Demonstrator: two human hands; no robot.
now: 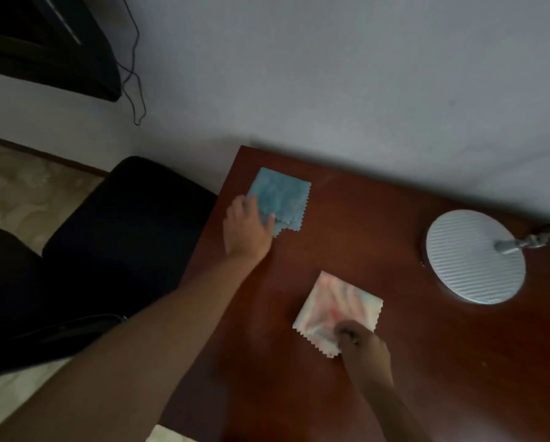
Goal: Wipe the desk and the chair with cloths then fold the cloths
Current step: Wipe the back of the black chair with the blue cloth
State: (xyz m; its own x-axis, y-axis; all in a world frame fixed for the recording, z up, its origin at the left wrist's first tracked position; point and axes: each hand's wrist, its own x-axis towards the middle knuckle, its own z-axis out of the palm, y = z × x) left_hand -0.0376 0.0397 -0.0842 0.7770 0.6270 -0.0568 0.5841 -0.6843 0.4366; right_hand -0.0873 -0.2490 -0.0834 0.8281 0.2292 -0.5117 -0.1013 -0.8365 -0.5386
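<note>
My left hand (247,225) presses flat on the folded blue cloth (278,200) near the table (347,244) corner; my right hand (361,341) pinches the pink-white cloth's (334,306) near edge mid-table.

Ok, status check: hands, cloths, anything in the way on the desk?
Left hand flat on blue cloth. Right hand pinching pink-white cloth. Both cloths folded on desk. Lamp base right, clear of both.

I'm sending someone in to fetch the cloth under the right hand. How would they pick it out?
On the reddish-brown wooden desk, look toward the near side, left of the round ribbed grey lamp base. There lies a folded pale cloth with pink streaks and zigzag edges, pinched at its near corner by the right hand. The other cloth, plain blue, lies farther back.
</note>
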